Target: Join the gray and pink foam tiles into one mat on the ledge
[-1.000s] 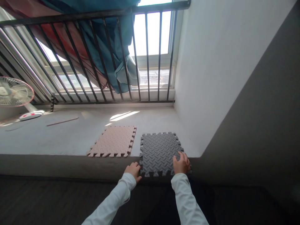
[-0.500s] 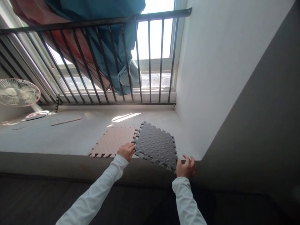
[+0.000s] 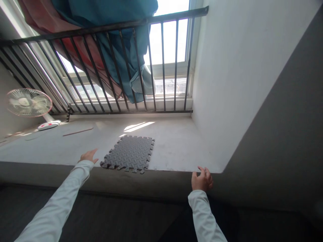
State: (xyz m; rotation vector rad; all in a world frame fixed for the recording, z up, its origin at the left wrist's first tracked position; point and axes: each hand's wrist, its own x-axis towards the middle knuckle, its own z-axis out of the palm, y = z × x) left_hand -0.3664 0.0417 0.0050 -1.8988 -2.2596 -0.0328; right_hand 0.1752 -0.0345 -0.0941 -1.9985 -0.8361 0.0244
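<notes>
Grey foam mat [image 3: 128, 153] lies flat on the ledge [image 3: 176, 148], at its front edge. Our left hand [image 3: 88, 156] is nearer, just beside the mat's left side, fingers spread and empty. Our right hand [image 3: 202, 179] is well apart to the right, loosely curled and holding nothing.

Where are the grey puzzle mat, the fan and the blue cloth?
grey puzzle mat [image 3: 130, 153], head view, middle of its patterned top.
fan [image 3: 29, 102], head view, centre of its round grille.
blue cloth [image 3: 106, 10], head view, its upper part near the picture's top edge.
</notes>
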